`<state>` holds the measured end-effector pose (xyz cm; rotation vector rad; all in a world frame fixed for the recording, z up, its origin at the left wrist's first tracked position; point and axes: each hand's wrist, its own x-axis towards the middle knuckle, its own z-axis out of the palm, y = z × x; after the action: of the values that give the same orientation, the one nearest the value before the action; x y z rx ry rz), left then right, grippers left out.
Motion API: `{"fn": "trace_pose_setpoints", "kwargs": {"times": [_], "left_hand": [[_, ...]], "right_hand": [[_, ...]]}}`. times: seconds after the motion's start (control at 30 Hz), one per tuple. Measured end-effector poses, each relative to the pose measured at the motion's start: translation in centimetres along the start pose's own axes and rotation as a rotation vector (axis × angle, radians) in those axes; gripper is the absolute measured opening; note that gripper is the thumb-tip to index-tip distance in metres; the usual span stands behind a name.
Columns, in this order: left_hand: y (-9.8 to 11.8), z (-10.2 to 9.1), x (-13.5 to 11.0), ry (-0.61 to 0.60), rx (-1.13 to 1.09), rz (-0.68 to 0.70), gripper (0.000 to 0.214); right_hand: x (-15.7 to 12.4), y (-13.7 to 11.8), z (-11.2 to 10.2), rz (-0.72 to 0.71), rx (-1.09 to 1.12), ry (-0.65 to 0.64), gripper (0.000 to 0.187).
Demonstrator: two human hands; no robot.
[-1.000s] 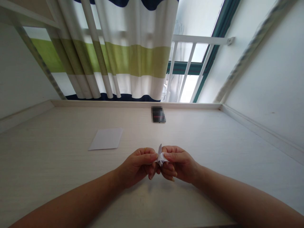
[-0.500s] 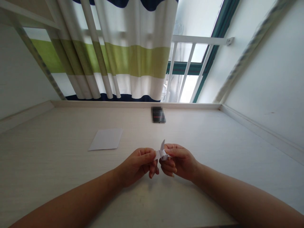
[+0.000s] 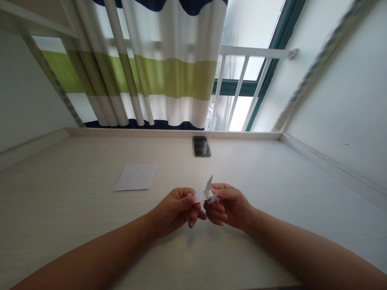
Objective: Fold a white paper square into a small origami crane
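Observation:
Between my two hands is a small piece of folded white paper (image 3: 208, 195), held above the tabletop. A narrow point of it sticks up, and a flat strip runs out to the left. My left hand (image 3: 178, 205), with a ring on one finger, pinches the end of that strip between thumb and fingers. On the other side, my right hand (image 3: 231, 203) grips the folded part, its lower fingers curled beneath. Part of the folds is hidden by the right fingers. Farther up and to the left, a flat sheet of white paper (image 3: 135, 177) lies apart from both hands.
A pale wooden table (image 3: 75, 193) spreads under my arms, with a raised rim (image 3: 151, 133) along its back. Near that rim sits a dark, pixelated object (image 3: 201, 146). Behind are a striped curtain (image 3: 175, 76), a white railing (image 3: 238, 72) and a window. White walls close both sides.
My left hand has shifted slightly left along the paper strip, so more of it shows. The folded part has turned a little, and its upright point leans farther right.

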<state>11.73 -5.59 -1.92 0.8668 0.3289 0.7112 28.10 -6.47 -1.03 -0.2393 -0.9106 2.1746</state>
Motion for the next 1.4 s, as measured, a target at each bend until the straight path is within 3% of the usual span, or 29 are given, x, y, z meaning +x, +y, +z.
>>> {"fn": "trace_pose_setpoints", "kwargs": {"times": [0.67, 0.8, 0.93, 1.0, 1.1, 1.17, 1.27, 1.4], "left_hand": [[0.44, 0.16, 0.0, 0.044, 0.032, 0.052, 0.033], [0.57, 0.45, -0.36, 0.005, 0.023, 0.068, 0.033], [0.56, 0.26, -0.22, -0.072, 0.073, 0.033, 0.047], [0.59, 0.14, 0.04, -0.035, 0.099, 0.045, 0.056], [0.69, 0.12, 0.35, 0.06, 0.107, 0.083, 0.041], [0.74, 0.16, 0.38, 0.061, 0.122, 0.028, 0.029], [0.76, 0.14, 0.28, 0.067, 0.153, -0.074, 0.024], [0.86, 0.13, 0.17, 0.103, 0.165, -0.104, 0.021]], "right_hand": [[-0.1, -0.15, 0.04, -0.018, 0.004, 0.01, 0.018], [-0.08, -0.14, 0.21, 0.008, 0.004, 0.008, 0.018], [-0.11, -0.36, 0.19, 0.02, -0.013, -0.004, 0.018], [-0.21, -0.46, 0.13, 0.035, -0.041, 0.016, 0.019], [-0.36, -0.46, 0.13, 0.095, -0.114, 0.084, 0.016], [-0.41, -0.38, 0.22, 0.132, -0.173, 0.128, 0.014], [-0.41, -0.37, 0.44, 0.194, -0.261, 0.161, 0.017], [-0.41, -0.69, 0.62, 0.255, -0.354, 0.204, 0.017]]}}
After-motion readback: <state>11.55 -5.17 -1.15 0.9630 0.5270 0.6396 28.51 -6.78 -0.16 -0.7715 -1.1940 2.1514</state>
